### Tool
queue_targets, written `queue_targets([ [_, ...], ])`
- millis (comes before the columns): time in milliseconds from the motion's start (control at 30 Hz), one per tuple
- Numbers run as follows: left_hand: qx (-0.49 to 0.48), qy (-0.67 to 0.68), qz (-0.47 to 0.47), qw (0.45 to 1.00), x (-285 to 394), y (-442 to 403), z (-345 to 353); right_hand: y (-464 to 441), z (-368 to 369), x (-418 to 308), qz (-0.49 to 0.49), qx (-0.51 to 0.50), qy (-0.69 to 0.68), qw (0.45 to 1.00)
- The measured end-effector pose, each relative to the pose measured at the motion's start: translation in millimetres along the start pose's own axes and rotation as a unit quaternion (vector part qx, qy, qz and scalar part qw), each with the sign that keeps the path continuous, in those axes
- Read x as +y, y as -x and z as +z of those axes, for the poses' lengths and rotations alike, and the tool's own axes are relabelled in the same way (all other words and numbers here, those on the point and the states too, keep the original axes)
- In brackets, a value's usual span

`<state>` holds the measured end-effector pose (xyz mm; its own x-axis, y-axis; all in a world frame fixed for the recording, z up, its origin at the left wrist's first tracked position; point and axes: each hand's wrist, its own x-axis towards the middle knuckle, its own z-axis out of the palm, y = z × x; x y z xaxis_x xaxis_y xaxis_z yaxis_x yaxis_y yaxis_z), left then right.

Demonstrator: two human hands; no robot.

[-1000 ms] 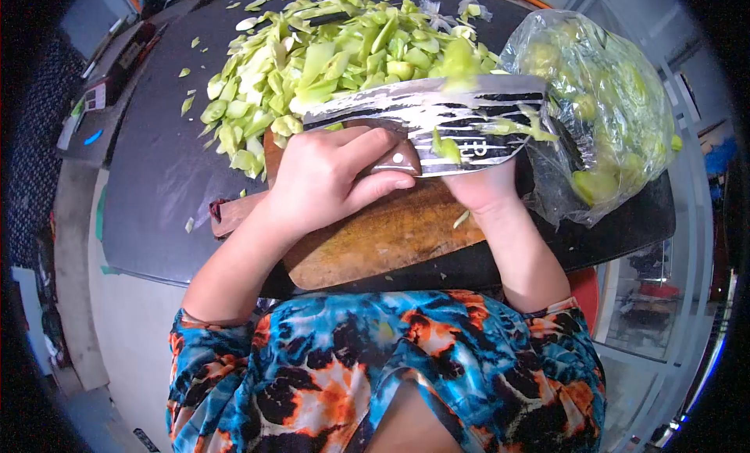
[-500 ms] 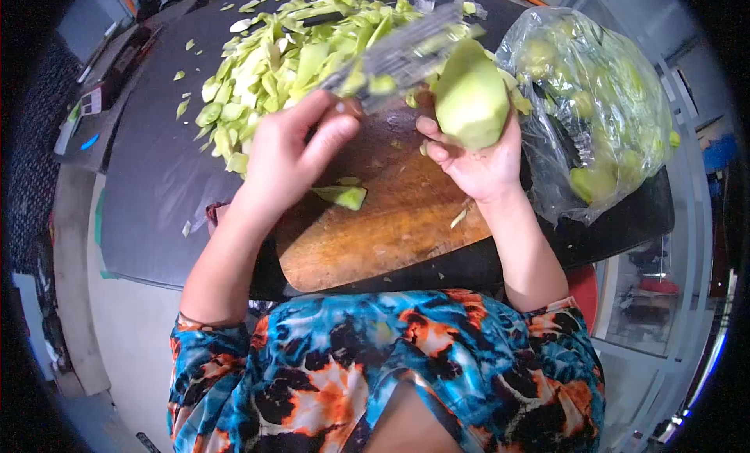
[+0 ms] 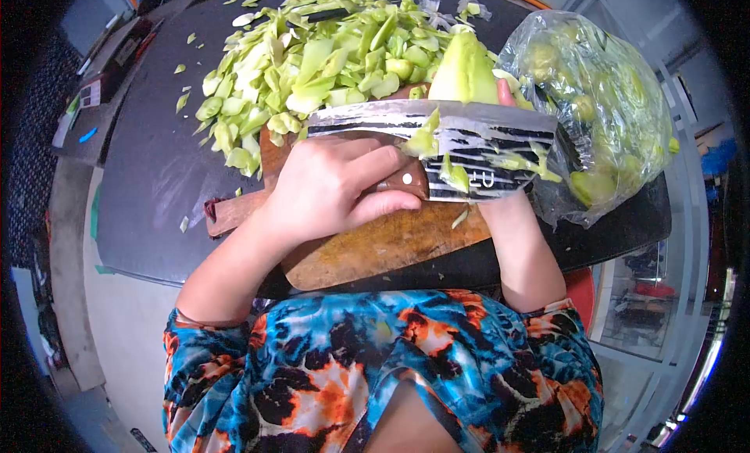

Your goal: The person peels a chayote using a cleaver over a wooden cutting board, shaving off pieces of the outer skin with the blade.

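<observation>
My left hand (image 3: 336,183) is closed around the brown riveted handle of a cleaver (image 3: 500,144). Its wide blade has black and silver streaks, with bits of green peel stuck to it, and lies across the view in front of my right hand. A pale green, partly peeled fruit (image 3: 462,71), tapering towards the top, rises behind the blade; its exact kind is unclear. My right hand (image 3: 506,95) holds this fruit, though the blade hides most of the fingers and palm. Below both hands is a wooden cutting board (image 3: 367,257) with a handle at the left.
A large heap of green peelings (image 3: 312,70) spreads over the dark table (image 3: 148,211) beyond the board. At the right, a clear plastic bag (image 3: 625,101) holds several green fruits. A dark-handled tool (image 3: 316,17) lies on the heap.
The cleaver has swung down towards me, from above and left of the fruit to across my right hand, its flat face now showing. The fruit has turned and sits slightly farther away.
</observation>
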<state>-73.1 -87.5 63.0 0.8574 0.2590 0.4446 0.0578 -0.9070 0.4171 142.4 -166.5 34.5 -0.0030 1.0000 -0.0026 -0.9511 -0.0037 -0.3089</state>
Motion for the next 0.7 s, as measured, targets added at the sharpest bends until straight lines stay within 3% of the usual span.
queue_targets([
  [133, 0.054, -0.015, -0.08, 0.995, -17.9, -0.2, -5.6, 2.1, -4.4, 0.3, 0.016, -0.037, 0.109, 0.993],
  [167, 0.058, -0.018, -0.086, 0.994, -18.6, -0.3, -6.2, 1.9, 0.6, 3.8, 0.002, 0.02, 0.129, 0.991],
  [400, 0.048, -0.051, -0.11, 0.991, -19.5, -0.8, -3.9, -1.6, -5.3, 3.5, -0.001, 0.013, 0.142, 0.99],
  [533, 0.069, -0.013, -0.116, 0.991, -16.7, -4.5, 3.1, 0.1, 4.7, 20.7, 0.039, 0.059, 0.157, 0.985],
  [600, 0.091, -0.015, -0.118, 0.989, -14.4, -6.9, -0.2, -1.5, 0.9, 28.6, 0.044, 0.026, 0.191, 0.98],
  [633, 0.099, -0.041, -0.138, 0.985, -20.4, -6.0, 1.0, 0.5, 5.4, 27.4, 0.034, 0.01, 0.245, 0.969],
  [700, 0.14, -0.041, -0.263, 0.954, -51.9, -3.6, -4.5, 2.3, 13.9, 25.5, 0.022, -0.037, 0.239, 0.97],
])
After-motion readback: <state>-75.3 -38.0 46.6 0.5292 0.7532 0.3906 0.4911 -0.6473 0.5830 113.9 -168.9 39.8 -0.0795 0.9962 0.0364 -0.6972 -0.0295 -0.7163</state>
